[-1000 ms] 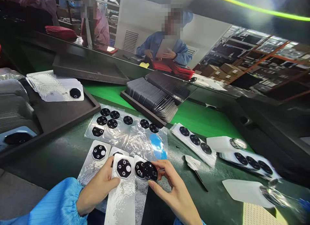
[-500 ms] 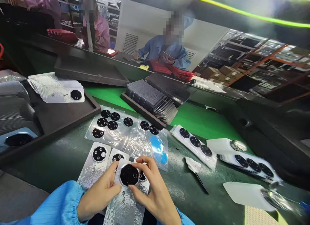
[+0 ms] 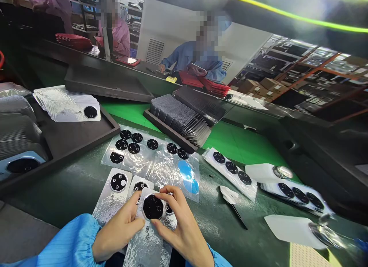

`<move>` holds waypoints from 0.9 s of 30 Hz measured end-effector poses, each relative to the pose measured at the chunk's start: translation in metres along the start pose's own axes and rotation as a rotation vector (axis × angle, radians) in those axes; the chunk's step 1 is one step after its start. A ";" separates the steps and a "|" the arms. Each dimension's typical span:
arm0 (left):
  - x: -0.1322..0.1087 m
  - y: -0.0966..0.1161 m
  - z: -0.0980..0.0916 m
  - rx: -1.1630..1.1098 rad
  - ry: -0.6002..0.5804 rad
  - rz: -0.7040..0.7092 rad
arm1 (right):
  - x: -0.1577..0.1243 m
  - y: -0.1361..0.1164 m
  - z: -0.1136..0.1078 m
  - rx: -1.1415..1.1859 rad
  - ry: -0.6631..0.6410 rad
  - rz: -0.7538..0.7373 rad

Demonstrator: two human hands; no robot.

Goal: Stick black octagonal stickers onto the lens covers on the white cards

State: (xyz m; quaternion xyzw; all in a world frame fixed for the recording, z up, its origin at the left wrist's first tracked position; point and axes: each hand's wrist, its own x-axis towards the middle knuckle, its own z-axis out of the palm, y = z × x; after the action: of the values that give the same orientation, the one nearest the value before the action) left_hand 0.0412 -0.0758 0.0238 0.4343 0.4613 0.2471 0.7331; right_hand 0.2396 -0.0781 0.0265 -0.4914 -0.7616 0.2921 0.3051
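**Held by the edges at a crowded line**

A long desk (image 3: 57, 198) with a dark green top and a brighter green strip (image 3: 238, 144) fills the view, while a person in a blue smock (image 3: 195, 60) and a person in a pink smock (image 3: 115, 37) work further off. At the left, a dark rectangular tray (image 3: 77, 140) carries a fanned stack of silver cards (image 3: 64, 104). A second dark tray (image 3: 169, 131) holds a long leaning row of dark cards (image 3: 179, 119), apparently fanned so each can be lifted singly. To the right lie two white bottles with metal caps (image 3: 267, 173), a white wipe (image 3: 228, 194) and a slim black-handled tool (image 3: 238, 217). A clear plastic sheet (image 3: 135, 155) holds small black octagonal pieces (image 3: 133, 148), spaced apart, seemingly to keep them from rubbing.

Nearest, a white-and-silver card (image 3: 146, 240) lies under both hands, with a black octagonal lens cover (image 3: 152, 206) at its upper end. The left hand (image 3: 117, 228), emerging from a blue sleeve (image 3: 69, 240), has its fingers closed against the card's left edge, probably steadying it. The right hand (image 3: 181, 230) has its fingers closed over the cover's upper rim and its thumb at the lower rim, a pinch that leaves the glossy face bare, likely to avoid marking it. Whether the cover is seated on the card cannot be told.
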 end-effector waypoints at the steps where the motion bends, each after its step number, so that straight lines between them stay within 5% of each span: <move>1: 0.000 0.000 0.000 0.003 0.005 -0.011 | 0.000 0.000 0.000 0.001 -0.003 0.001; 27: -0.001 0.003 0.003 -0.042 -0.001 -0.038 | 0.001 -0.002 -0.004 -0.007 -0.045 0.016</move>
State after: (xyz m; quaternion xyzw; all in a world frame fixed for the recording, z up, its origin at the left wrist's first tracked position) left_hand 0.0438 -0.0758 0.0274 0.4100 0.4637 0.2424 0.7471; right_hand 0.2403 -0.0770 0.0309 -0.4917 -0.7654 0.3031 0.2838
